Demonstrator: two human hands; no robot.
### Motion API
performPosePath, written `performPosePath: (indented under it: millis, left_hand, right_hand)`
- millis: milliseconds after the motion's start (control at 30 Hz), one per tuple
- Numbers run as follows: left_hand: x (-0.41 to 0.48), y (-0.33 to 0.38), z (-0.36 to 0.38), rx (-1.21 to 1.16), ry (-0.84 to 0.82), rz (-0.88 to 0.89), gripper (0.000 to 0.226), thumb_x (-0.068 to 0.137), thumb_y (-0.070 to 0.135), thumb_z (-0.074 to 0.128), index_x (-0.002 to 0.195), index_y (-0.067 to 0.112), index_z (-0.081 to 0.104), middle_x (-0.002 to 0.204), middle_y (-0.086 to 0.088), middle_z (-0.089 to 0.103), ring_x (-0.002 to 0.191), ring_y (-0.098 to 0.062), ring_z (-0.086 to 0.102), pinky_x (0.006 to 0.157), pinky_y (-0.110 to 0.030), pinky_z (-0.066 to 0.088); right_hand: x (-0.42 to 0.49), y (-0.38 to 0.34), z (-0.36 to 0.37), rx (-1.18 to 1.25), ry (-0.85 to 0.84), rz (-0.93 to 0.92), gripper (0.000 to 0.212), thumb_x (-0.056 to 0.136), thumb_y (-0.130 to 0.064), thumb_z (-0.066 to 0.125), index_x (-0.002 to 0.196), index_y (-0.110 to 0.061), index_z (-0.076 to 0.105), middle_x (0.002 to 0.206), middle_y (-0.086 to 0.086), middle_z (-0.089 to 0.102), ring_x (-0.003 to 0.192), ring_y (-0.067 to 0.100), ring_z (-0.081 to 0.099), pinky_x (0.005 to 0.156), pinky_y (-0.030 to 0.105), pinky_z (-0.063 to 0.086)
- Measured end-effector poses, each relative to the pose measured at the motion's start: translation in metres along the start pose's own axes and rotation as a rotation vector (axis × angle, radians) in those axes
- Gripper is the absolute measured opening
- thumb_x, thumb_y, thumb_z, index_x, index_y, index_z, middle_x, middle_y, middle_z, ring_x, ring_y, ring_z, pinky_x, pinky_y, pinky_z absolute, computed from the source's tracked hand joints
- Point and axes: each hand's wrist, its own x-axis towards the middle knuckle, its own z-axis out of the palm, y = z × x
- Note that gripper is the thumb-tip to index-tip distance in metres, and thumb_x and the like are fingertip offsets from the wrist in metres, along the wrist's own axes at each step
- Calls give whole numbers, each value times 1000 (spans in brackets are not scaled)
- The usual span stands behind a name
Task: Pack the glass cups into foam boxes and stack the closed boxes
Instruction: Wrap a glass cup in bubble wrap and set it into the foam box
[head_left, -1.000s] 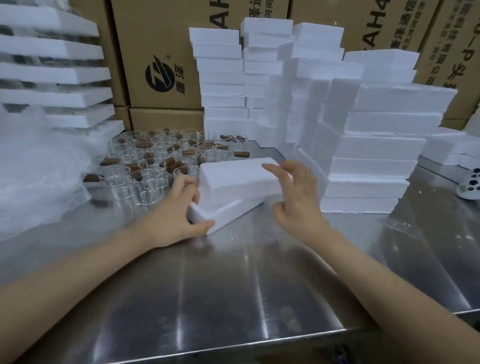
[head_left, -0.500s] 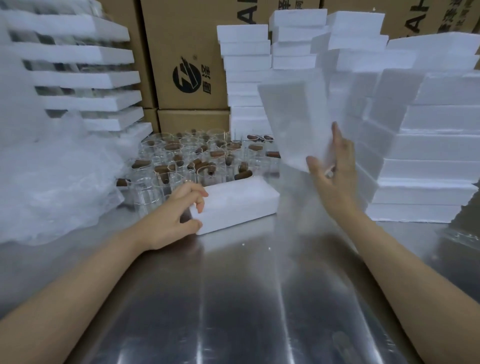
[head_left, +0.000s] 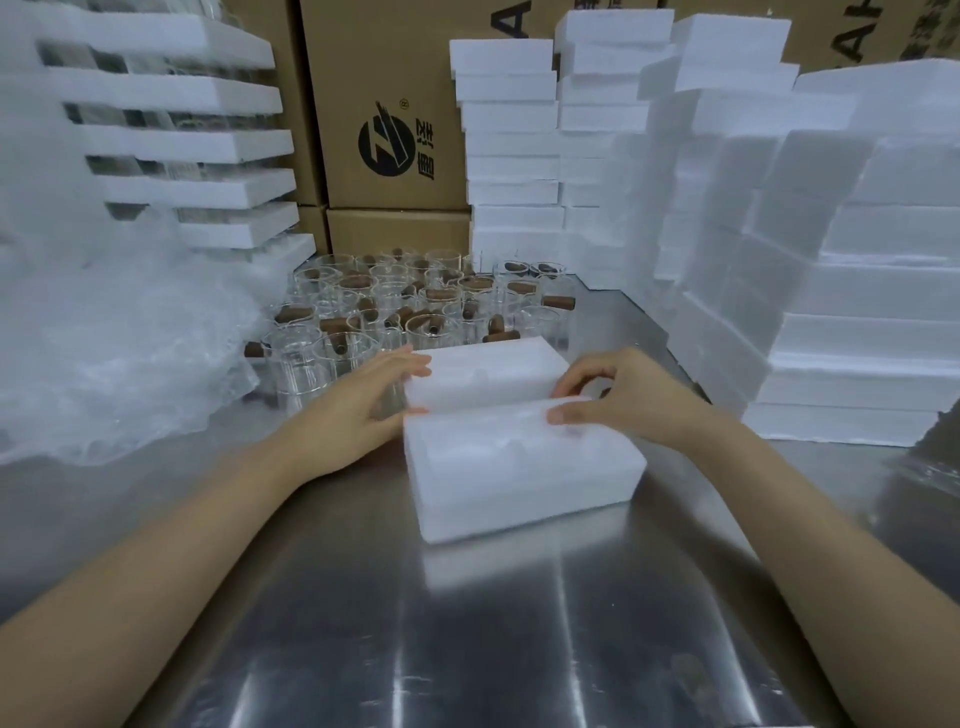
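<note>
Two white foam box halves lie side by side on the steel table (head_left: 519, 649), hollow sides up. The far half (head_left: 488, 376) sits just in front of the glass cups (head_left: 395, 312), several clear cups with brown handles. The near half (head_left: 519, 467) touches it along one long edge. My left hand (head_left: 358, 415) holds the left end of the far half between fingers and thumb. My right hand (head_left: 628, 400) has its fingers curled and pinches the far right corner of the near half, thumb on top.
Tall stacks of foam boxes (head_left: 841, 312) stand at the right and at the back (head_left: 514, 156). Foam trays (head_left: 197, 140) and crumpled clear plastic (head_left: 104, 353) fill the left. Cardboard cartons (head_left: 389, 130) line the rear.
My right hand lifted the top foam half off the lower one, swung it up, and laid it on the table in front of it. My left hand stayed on the lower half.
</note>
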Motion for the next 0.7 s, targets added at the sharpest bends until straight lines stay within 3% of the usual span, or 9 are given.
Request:
performPosePath:
  millis: [100,200,300,400,467,533,600,633,700]
  left_hand:
    - [-2,-1,-6,-67,51,-11,37,94,39,51,131,37,48,143,30,36,138,5,29,116,-33,25]
    - [-5,5,-8,-245,51,-66,42,99,43,39,138,32,47,147,24,37,139,5,27,117,-33,21]
    - [-4,22,-1,-277,-80,-141,60,91,67,25,147,44,29,153,33,15,141,13,6,113,-23,8]
    - [-13,30,6,-211,-165,-145,64,89,64,16,151,44,12,149,38,-1,133,19,-12,111,-27,-2]
    - [-10,36,6,-293,-181,-176,68,86,65,16,151,46,8,145,40,-3,131,19,-11,109,-26,0]
    - [5,33,14,-338,-72,-225,80,80,70,16,152,36,17,150,28,9,137,9,3,114,-24,6]
    - [12,25,11,-496,73,-304,66,95,56,27,147,16,36,152,4,31,140,-13,27,119,-35,20]
    - [18,24,7,-426,166,-347,52,101,43,37,143,12,44,149,-2,39,138,-19,34,116,-37,26]
    - [17,18,-4,-22,328,-227,37,102,31,43,136,18,51,138,6,43,132,-13,31,109,-28,26]
  right_hand:
    - [2,4,-1,-104,132,-27,31,71,-23,85,98,-21,69,103,-3,56,87,7,54,68,3,37]
    - [2,7,-4,-124,57,24,46,79,-28,78,122,-29,60,121,-9,46,99,9,51,72,0,37]
    - [2,6,2,-114,32,17,24,82,-27,76,105,-27,67,115,-5,56,93,14,58,72,4,40]
    - [6,3,9,-118,84,10,17,78,-30,79,88,-23,67,104,0,59,79,12,59,70,12,44]
    - [7,3,11,-118,100,32,21,76,-35,80,87,-22,67,103,-1,56,77,10,59,72,18,46]
    - [7,5,12,-96,102,64,26,75,-37,80,91,-22,67,104,-2,54,77,11,58,73,20,46]
    - [8,6,11,-87,104,82,27,76,-38,79,94,-22,68,104,-1,54,79,12,57,69,16,45]
    - [8,6,10,-63,107,85,27,77,-38,78,97,-23,68,104,-1,53,80,14,56,65,15,44]
    - [8,5,5,-8,139,90,26,81,-39,73,103,-26,67,103,-2,51,84,18,55,64,16,41]
